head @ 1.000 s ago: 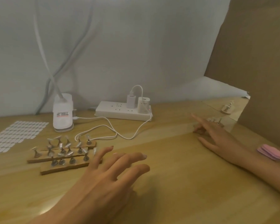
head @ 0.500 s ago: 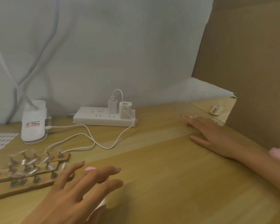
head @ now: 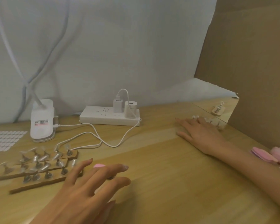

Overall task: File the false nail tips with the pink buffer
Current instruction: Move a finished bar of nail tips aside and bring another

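I see a light wooden tabletop (head: 160,159). My left hand (head: 87,188) is low over it, fingers spread, gripping nothing, just right of the brown wooden strips (head: 44,183) carrying clear false nail tips (head: 39,159). The right hand (head: 200,133) lies flat, fingers straight, far right. The flat pink oval buffer (head: 262,155) lies just beyond the right forearm, touching neither hand.

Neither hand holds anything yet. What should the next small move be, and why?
Probably the right hand should curl its fingers round the small white pieces at its fingertips by the mirror and draw them in. That hand holds nothing; the pink buffer lies untouched beyond its forearm, and the left hand is open beside the nail tips on their stands.
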`<move>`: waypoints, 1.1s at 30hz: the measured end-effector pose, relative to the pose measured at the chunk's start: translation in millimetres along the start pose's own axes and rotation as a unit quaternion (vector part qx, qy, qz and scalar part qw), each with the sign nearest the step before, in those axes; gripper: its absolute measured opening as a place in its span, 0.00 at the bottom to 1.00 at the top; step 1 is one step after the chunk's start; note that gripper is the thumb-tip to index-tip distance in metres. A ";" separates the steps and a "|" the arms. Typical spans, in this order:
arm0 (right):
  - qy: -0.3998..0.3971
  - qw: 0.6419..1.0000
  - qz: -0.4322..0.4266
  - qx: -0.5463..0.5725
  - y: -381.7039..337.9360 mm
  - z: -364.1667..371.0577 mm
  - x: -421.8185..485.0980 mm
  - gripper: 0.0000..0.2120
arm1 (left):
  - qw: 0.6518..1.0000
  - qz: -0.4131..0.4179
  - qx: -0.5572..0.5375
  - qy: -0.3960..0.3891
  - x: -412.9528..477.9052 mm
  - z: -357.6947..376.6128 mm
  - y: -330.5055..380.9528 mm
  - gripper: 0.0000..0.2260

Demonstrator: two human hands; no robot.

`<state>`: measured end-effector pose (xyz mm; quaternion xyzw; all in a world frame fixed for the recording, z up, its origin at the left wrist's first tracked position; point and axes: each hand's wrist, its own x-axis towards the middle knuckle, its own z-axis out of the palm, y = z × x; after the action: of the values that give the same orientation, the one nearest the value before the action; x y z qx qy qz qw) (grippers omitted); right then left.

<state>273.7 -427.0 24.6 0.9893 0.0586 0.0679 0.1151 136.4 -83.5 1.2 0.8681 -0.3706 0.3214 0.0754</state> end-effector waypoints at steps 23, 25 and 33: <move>-0.039 0.961 -0.047 0.268 9.3 0.7 -25.7 0.34 | 0.983 -0.033 -0.003 -0.178 56.3 16.6 13.6 0.17; -0.036 0.962 -0.053 0.266 7.9 1.5 -21.8 0.34 | 0.983 -0.053 -0.016 -0.177 53.9 16.5 13.0 0.17; -0.020 0.979 -0.063 0.192 -11.1 -3.1 0.1 0.34 | 0.978 -0.082 -0.035 -0.187 51.1 12.6 15.2 0.18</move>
<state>272.2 -415.6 25.0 0.9885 0.1302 0.0281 -0.0715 158.7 -129.4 21.1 0.9372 -0.3164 0.1335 0.0612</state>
